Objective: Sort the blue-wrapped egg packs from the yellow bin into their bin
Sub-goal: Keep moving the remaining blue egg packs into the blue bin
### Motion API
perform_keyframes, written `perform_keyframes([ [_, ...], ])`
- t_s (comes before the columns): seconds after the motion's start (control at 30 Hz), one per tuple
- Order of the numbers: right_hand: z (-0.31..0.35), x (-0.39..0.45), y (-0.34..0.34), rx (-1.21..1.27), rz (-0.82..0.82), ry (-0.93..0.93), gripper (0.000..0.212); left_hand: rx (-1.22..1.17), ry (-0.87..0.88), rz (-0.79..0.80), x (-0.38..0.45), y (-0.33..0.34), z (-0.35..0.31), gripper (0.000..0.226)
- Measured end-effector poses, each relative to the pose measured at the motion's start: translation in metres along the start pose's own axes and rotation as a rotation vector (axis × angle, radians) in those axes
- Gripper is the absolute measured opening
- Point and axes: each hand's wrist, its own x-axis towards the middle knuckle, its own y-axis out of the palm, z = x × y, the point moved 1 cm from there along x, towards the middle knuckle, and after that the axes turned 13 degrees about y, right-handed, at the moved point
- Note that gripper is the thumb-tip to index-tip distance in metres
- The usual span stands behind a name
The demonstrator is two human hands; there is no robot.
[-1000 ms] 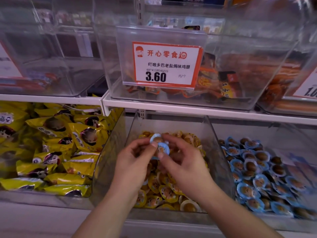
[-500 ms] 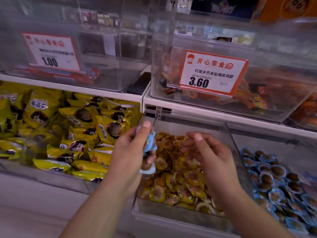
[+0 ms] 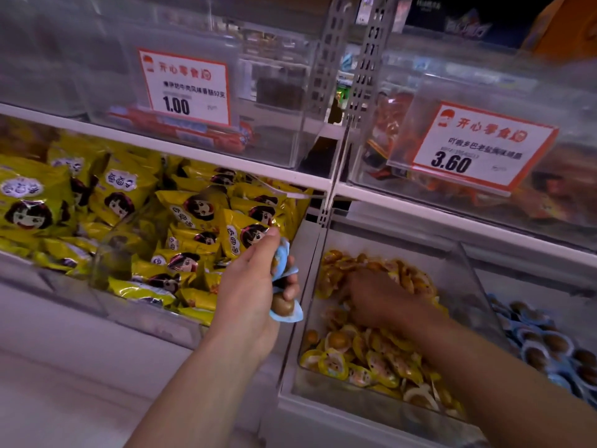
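My left hand (image 3: 250, 286) grips a few blue-wrapped egg packs (image 3: 284, 279), held left of and above the front of the clear bin of yellow-wrapped egg packs (image 3: 365, 412). A brown egg shows at the bottom of the bunch. My right hand (image 3: 371, 295) is down inside that bin, palm down among the yellow packs (image 3: 371, 363); its fingertips are buried, so what they touch is hidden. The bin of blue-wrapped egg packs (image 3: 546, 344) lies at the far right, partly cut off by the frame edge.
A clear bin of large yellow snack bags (image 3: 181, 221) fills the lower shelf on the left. The upper shelf (image 3: 252, 171) carries clear bins with price tags 1.00 (image 3: 185, 87) and 3.60 (image 3: 475, 147). A metal upright (image 3: 349, 66) divides the sections.
My left hand took the blue packs and pulled them left, out of the bin. My right hand let go and dropped into the yellow packs. The view swung left.
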Motion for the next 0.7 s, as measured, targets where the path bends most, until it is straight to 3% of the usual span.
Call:
perform_keyframes([
  [0.07,-0.009,0.000,-0.001,-0.028,-0.014,-0.034,0.041,0.026,-0.003,0.016,0.001,0.000,0.002,0.030],
  [0.3,0.002,0.004,0.004,-0.176,0.165,0.018,0.058,0.031,0.010,0.026,0.003,0.005,0.008,0.032],
  [0.43,0.003,0.006,0.008,-0.211,-0.076,-0.024,0.046,0.039,0.025,0.035,0.002,0.003,0.008,0.034],
  [0.5,0.002,0.006,0.015,-0.244,-0.122,-0.048,0.042,0.042,0.032,0.030,0.002,0.004,0.008,0.033],
  [0.6,-0.003,0.005,0.019,-0.023,-0.198,-0.087,0.016,0.072,0.039,0.032,-0.001,0.007,0.009,0.029],
  [0.7,-0.017,-0.007,0.003,0.554,-0.368,0.026,0.016,0.152,0.067,0.099,-0.007,0.014,0.009,0.025],
])
